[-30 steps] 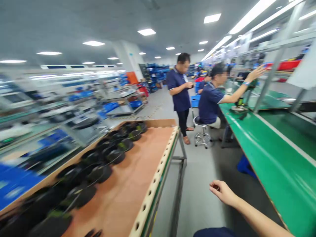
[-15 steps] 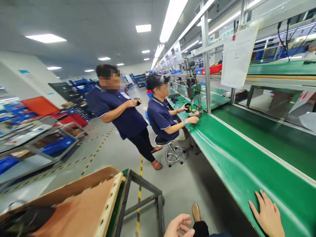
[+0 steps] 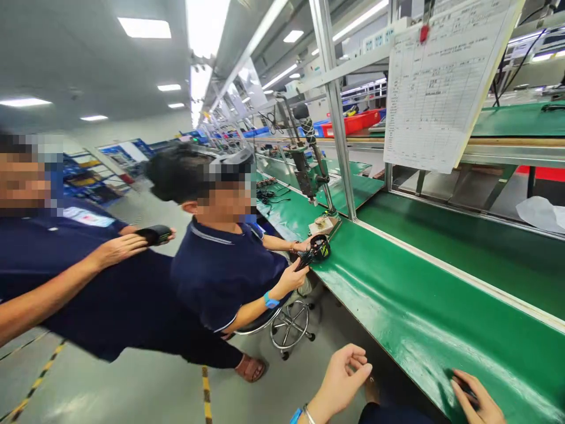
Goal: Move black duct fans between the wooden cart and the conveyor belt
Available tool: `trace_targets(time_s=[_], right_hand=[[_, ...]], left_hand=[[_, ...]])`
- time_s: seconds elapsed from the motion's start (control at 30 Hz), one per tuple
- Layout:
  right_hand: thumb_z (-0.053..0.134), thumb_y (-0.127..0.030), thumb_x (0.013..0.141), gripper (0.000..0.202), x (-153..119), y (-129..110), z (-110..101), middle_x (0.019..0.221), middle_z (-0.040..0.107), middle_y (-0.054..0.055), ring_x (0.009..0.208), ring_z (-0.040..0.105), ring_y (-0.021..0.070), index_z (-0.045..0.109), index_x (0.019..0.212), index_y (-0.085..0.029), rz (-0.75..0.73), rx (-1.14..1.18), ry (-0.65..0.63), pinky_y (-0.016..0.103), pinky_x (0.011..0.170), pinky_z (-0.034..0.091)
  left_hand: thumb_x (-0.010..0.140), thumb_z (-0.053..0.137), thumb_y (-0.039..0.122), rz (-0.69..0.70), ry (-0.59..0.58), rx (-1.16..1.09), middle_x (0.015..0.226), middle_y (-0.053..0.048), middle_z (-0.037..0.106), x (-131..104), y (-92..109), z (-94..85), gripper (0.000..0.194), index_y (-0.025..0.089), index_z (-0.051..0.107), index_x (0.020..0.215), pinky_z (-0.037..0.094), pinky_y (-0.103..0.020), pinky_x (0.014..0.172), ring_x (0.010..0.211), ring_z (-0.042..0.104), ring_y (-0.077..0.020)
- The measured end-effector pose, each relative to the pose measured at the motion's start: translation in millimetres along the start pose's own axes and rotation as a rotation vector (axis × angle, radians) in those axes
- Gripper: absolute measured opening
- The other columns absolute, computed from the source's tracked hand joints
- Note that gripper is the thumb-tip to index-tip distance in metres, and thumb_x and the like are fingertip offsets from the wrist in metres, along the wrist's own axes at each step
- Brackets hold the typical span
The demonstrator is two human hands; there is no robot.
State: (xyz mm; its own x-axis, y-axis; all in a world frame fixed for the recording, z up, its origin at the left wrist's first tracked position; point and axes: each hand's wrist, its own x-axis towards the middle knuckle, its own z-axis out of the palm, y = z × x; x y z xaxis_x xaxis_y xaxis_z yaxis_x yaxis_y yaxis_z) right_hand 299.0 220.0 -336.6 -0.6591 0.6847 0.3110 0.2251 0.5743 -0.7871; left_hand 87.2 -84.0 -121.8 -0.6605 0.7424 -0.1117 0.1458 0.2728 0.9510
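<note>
My left hand (image 3: 342,380) is raised over the floor beside the bench edge, its fingers loosely curled and the thumb apart, with nothing visible in it. At the lower right, my right hand (image 3: 481,403) is over the green bench surface (image 3: 397,300), thumb and fingers apart. A dark patch between them looks like shadow; no held object can be made out. A seated person (image 3: 225,271) holds a black round part (image 3: 320,248) with a cable near the bench press (image 3: 304,171). Another person (image 3: 101,294), standing, holds a black object (image 3: 154,235).
A metal post (image 3: 335,118) rises from the bench. Printed sheets (image 3: 428,88) hang from the frame at upper right. Red bins (image 3: 357,122) rest on a shelf behind. The wheeled stool (image 3: 291,327) is under the seated person.
The view has moved closer to both people and turned right; the cart at lower left has left it. The seated person's hands have come together at the black part. My right hand's fingers have bent.
</note>
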Motion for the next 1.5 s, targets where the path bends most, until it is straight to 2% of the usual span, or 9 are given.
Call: trace_targets(time_s=[0.1,0.17,0.5,0.67,0.87,1.03,1.2,1.43,1.5], right_hand=[[0.046,-0.049,0.091,0.035,17,-81,21,0.124,0.051,0.001,0.115,0.051,0.0163,0.055,0.115,-0.026,-0.185,-0.169,-0.107,0.034,0.104,0.039],[0.043,-0.047,0.093,0.034,27,-101,27,0.123,0.051,0.001,0.115,0.050,0.0137,0.054,0.116,-0.025,-0.199,-0.227,-0.140,0.031,0.103,0.040],[0.045,-0.045,0.092,0.030,30,-23,17,0.111,0.048,0.007,0.082,0.055,0.0108,0.056,0.102,-0.019,-0.126,-0.209,-0.064,0.027,0.077,0.048],[0.040,-0.051,0.092,0.039,41,-43,6,0.098,0.050,0.008,0.078,0.051,0.0142,0.058,0.086,-0.017,-0.051,-0.102,-0.108,0.031,0.074,0.045],[0.035,-0.059,0.092,0.049,42,-72,3,0.091,0.051,0.007,0.079,0.049,0.0146,0.055,0.087,-0.015,0.090,-0.046,-0.227,0.030,0.072,0.041],[0.041,-0.066,0.085,0.062,51,-100,18,0.085,0.052,0.010,0.076,0.047,0.0167,0.055,0.099,-0.007,0.253,0.193,-0.409,0.030,0.070,0.040],[0.044,-0.054,0.083,0.053,65,-112,34,0.085,0.054,0.011,0.077,0.048,0.0174,0.057,0.098,-0.005,0.210,0.169,-0.451,0.032,0.074,0.040],[0.048,-0.054,0.081,0.052,67,-112,36,0.077,0.053,0.007,0.066,0.058,0.0171,0.051,0.099,-0.005,0.294,0.273,-0.447,0.030,0.065,0.042],[0.052,-0.062,0.077,0.061,66,-113,34,0.079,0.053,0.007,0.069,0.059,0.0171,0.050,0.099,-0.006,0.354,0.358,-0.428,0.028,0.065,0.042]], left_hand=[[0.075,0.059,0.035,0.021,-0.058,-0.003,0.103,-0.011,0.059,27,5,-13.9,0.042,0.005,0.056,0.105,0.040,-0.021,0.073,0.084,0.052,-0.0086],[0.075,0.060,0.036,0.028,-0.088,-0.012,0.103,-0.011,0.059,41,6,-13.6,0.042,0.005,0.057,0.104,0.040,-0.020,0.073,0.084,0.053,-0.0086],[0.072,0.060,0.040,0.077,-0.068,0.196,0.097,-0.005,0.060,66,-1,11.7,0.041,0.013,0.061,0.103,0.043,-0.023,0.074,0.085,0.054,-0.0094],[0.081,0.053,0.042,0.271,0.059,0.302,0.099,-0.004,0.058,75,-13,8.9,0.036,0.015,0.059,0.104,0.044,-0.023,0.077,0.090,0.054,-0.0078],[0.078,0.059,0.016,0.886,0.429,0.524,0.103,-0.001,0.056,79,-9,0.2,0.040,0.022,0.046,0.115,0.048,-0.017,0.085,0.099,0.051,-0.0047],[0.075,0.062,0.015,0.952,0.455,0.597,0.108,-0.007,0.053,85,4,2.6,0.050,0.016,0.043,0.121,0.049,-0.023,0.090,0.106,0.049,-0.0091],[0.078,0.058,0.022,0.909,0.600,0.737,0.132,-0.014,0.042,131,19,-6.8,0.061,0.011,0.034,0.133,0.042,-0.034,0.105,0.127,0.040,-0.0164],[0.068,0.056,0.033,0.831,0.239,0.964,0.153,-0.010,0.002,218,65,-10.2,0.093,0.015,0.012,0.148,0.028,-0.039,0.115,0.142,0.014,-0.0234],[0.068,0.059,0.040,0.706,0.089,0.988,0.150,-0.011,0.015,228,72,0.5,0.092,0.017,0.020,0.147,0.034,-0.041,0.110,0.136,0.026,-0.0278]])
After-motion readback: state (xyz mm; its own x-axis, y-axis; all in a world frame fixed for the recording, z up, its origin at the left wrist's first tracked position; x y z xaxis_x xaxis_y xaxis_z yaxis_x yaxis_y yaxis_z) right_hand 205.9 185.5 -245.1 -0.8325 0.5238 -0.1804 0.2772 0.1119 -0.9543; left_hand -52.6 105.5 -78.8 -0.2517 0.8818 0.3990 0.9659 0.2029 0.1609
